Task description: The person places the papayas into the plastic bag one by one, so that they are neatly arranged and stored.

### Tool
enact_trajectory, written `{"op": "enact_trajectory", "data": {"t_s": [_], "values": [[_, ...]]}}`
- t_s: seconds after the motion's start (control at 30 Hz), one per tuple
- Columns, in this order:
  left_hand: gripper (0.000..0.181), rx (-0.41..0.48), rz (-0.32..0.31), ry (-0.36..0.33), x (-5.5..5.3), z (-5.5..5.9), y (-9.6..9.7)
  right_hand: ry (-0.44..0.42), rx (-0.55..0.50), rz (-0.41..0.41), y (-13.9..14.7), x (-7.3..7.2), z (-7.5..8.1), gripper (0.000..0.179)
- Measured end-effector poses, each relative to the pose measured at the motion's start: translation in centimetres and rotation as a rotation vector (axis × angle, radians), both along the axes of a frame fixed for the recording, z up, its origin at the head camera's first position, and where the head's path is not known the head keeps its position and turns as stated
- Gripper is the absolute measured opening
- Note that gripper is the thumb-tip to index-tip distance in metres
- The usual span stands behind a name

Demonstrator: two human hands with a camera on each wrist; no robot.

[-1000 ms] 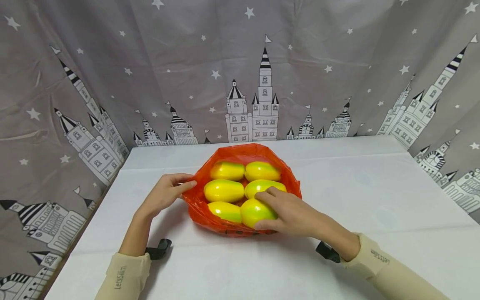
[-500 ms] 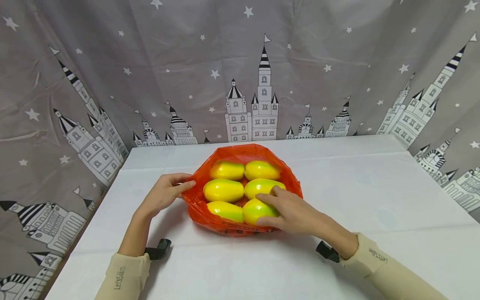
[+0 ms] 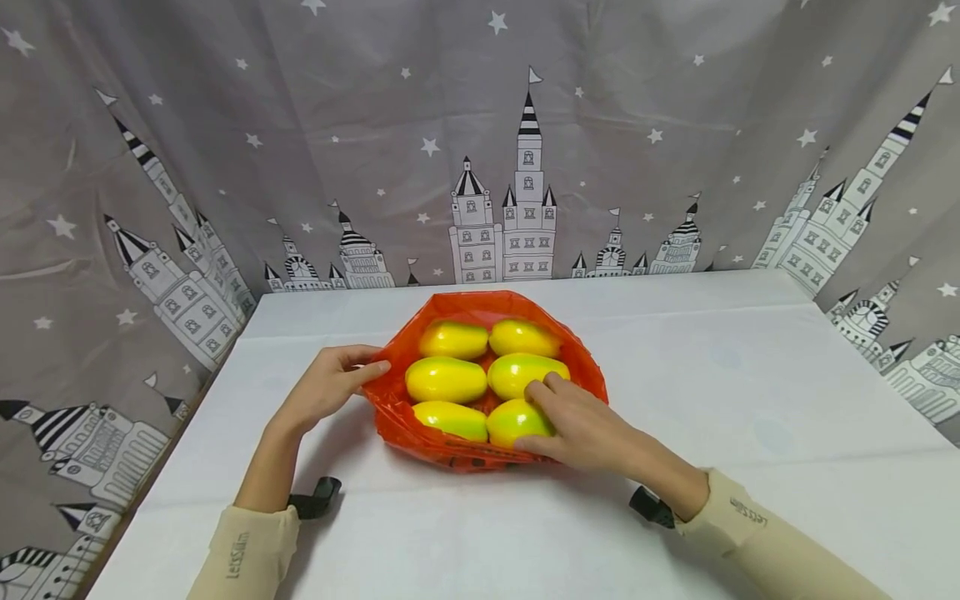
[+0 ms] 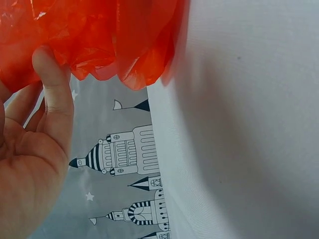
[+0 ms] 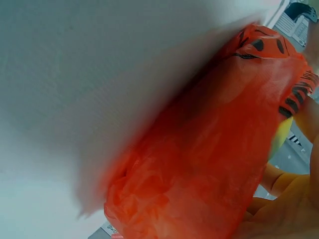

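Note:
A red plastic bag (image 3: 420, 448) lies wide open on the white table, with several glossy yellow-green fruits, long and rounded like mangoes or papayas, in two columns inside. My left hand (image 3: 330, 383) pinches the bag's left rim between thumb and fingers. The front right fruit (image 3: 512, 422) sits inside the bag, and my right hand (image 3: 588, 427) holds it, thumb at the near side and fingers over the far side. Just beyond it is the middle right fruit (image 3: 521, 375), close to my fingertips. In the right wrist view, the bag (image 5: 199, 149) hides most of the held fruit.
White cloth covers the table (image 3: 750, 375) on both sides of the bag. A grey curtain (image 3: 375, 100) with castles and stars hangs behind the table's back edge. Black wrist mounts (image 3: 318, 498) sit under both forearms.
The front right fruit has tipped from end-up to lying flatter and shifted slightly right in the bag, my right hand staying on it. My left hand keeps its place on the rim.

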State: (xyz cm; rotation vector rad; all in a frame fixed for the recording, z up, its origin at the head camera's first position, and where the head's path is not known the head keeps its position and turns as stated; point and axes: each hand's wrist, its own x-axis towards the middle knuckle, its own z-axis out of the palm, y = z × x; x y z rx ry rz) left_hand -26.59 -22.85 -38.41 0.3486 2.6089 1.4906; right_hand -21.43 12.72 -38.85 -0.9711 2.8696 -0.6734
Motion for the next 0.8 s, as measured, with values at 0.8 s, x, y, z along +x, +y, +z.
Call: {"op": "enact_trajectory", "data": {"t_s": [0.8], "values": [[0.050, 0.051, 0.333, 0.306, -0.2, 0.4, 1.0, 0.183, -0.065, -0.057, 0.6, 0.4, 1.7, 0.052]]}}
